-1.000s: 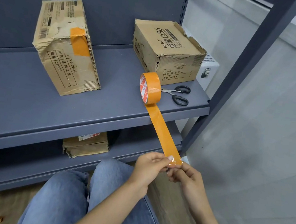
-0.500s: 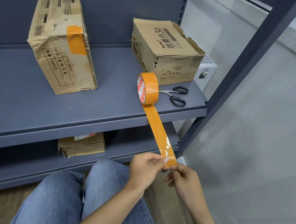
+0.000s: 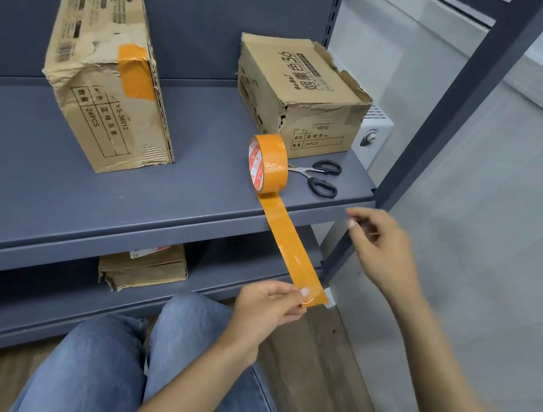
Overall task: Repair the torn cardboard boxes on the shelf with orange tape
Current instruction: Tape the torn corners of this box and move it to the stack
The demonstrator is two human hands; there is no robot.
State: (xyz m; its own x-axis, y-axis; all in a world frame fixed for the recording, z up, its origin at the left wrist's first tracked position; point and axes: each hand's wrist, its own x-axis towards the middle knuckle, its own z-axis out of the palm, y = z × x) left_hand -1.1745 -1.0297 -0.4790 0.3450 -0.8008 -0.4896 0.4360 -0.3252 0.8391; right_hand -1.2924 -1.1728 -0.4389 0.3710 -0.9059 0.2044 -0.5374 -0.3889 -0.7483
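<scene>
Tape roll (image 3: 270,163) standing on edge on shelf (image 3: 57,198), strip (image 3: 287,242) running toward 5 o'clock; left hand (image 3: 266,312) pinching its end; right hand (image 3: 384,241) blurred, loosely curled, holding nothing. Boxes (image 3: 106,87) closed, contents hidden.

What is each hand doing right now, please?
Left hand: pinches the free end of the orange tape strip.
Right hand: holds nothing, fingers loosely curled, near the black-handled scissors.

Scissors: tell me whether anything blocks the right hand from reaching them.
Nothing visible does. The right hand hovers off the shelf's front edge, just below the scissors; the tape roll stands left of them.
</scene>
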